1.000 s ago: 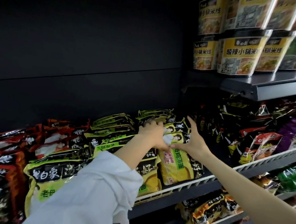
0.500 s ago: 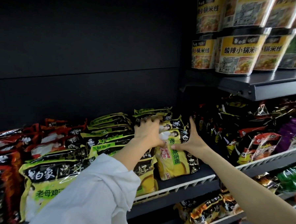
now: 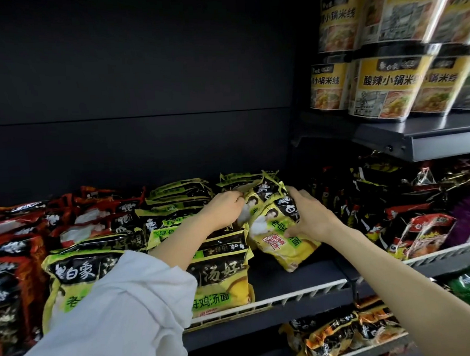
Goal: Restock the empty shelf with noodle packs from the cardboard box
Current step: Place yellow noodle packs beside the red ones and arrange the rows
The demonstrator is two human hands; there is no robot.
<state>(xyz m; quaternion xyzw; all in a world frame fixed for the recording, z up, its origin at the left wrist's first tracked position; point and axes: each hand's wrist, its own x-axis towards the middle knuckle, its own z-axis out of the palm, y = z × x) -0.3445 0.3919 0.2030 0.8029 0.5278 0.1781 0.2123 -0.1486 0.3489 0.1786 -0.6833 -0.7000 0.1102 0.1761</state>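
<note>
both hands, left hand [image 3: 226, 209] and right hand [image 3: 310, 217], grip the yellow noodle packs [image 3: 278, 224] on the shelf [image 3: 296, 279], now tipped leftward toward the stocked row (likely being squared up).

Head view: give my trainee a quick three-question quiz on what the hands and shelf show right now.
1. True or false: both hands grip the yellow noodle pack.
2. What stands on the upper right shelf? A) bottles B) noodle tubs C) cans
3. Fill in: left of the yellow stacks lie ___ packs.

Key: 1 true, left hand and right hand both hold it; 2 B; 3 red.
</note>
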